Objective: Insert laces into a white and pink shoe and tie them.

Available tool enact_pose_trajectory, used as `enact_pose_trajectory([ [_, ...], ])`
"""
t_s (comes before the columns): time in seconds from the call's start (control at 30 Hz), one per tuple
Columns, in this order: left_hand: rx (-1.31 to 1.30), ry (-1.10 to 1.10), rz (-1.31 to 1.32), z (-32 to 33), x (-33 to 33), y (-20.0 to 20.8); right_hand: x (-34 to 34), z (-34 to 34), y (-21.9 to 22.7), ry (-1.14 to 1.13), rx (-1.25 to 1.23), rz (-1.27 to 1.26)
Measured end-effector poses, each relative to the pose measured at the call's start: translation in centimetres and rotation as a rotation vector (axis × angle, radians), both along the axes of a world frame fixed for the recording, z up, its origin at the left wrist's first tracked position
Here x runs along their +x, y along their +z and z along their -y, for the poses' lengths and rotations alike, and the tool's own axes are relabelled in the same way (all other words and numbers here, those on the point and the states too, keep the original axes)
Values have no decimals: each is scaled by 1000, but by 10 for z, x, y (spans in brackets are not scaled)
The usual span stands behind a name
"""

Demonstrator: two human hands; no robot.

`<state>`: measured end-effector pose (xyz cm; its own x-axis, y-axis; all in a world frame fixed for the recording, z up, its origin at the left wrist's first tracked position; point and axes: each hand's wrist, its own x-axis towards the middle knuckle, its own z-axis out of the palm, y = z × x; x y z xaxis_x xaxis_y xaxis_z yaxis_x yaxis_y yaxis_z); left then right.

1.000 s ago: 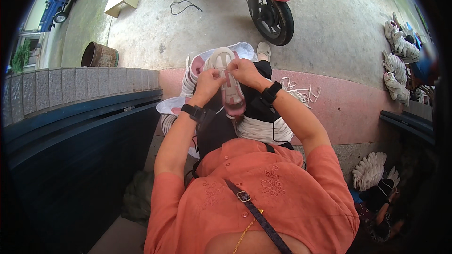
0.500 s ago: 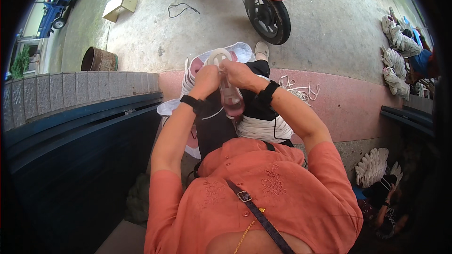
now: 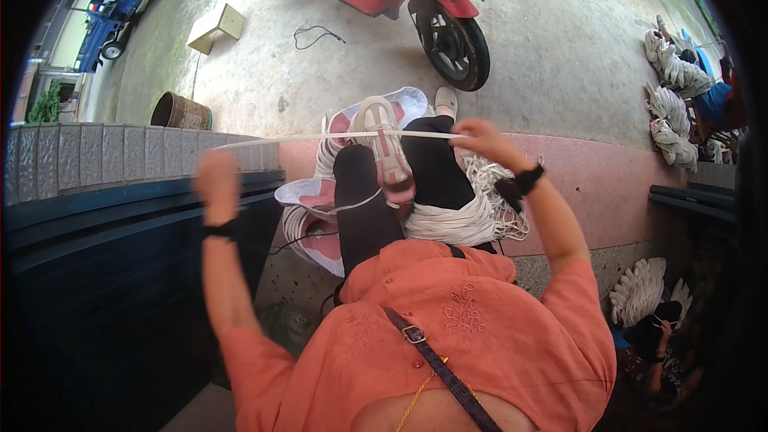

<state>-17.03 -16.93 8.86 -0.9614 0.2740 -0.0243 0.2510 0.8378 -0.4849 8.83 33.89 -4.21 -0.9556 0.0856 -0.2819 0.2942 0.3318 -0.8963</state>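
White-and-pink shoe (image 3: 390,154) between dark-trousered thighs (image 3: 362,172), left of right hand (image 3: 482,141), right of left hand (image 3: 218,186); long axis roughly fore-and-aft. White lace (image 3: 340,135) stretched crosswise above: right hand, nearer shoe, pinching it; left, blurred, closed on it.

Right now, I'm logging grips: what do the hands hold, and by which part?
A white lace: left hand at one end of its stretched span, right hand at the other.

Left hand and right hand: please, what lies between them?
In the head view, a white lace runs between the left hand and the right hand, crossing the shoe.
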Motion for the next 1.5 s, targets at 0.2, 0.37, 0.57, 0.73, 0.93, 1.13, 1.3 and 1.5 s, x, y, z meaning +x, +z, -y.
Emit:
enact_pose_trajectory([
  [0.2,168,521,-963,264,62,244,118,-151,23,-466,-357,99],
  [0.37,1531,507,-1013,368,87,271,188,-273,70,-793,-969,-390],
  [0.57,2495,116,6,394,67,211,252,-397,166,-810,-1485,-909],
  [0.73,2190,310,302,191,-1,110,172,-276,233,-775,-381,-830],
  [0.93,1727,433,1002,-99,55,-14,24,-75,110,-208,403,-615],
  [1.13,1454,514,1327,-227,100,-102,-35,53,18,177,339,-294],
  [1.3,1377,633,1379,-257,96,-114,-61,70,-24,284,294,-269],
  [1.5,1785,659,1379,-263,102,-135,-77,69,-8,365,326,-55],
])
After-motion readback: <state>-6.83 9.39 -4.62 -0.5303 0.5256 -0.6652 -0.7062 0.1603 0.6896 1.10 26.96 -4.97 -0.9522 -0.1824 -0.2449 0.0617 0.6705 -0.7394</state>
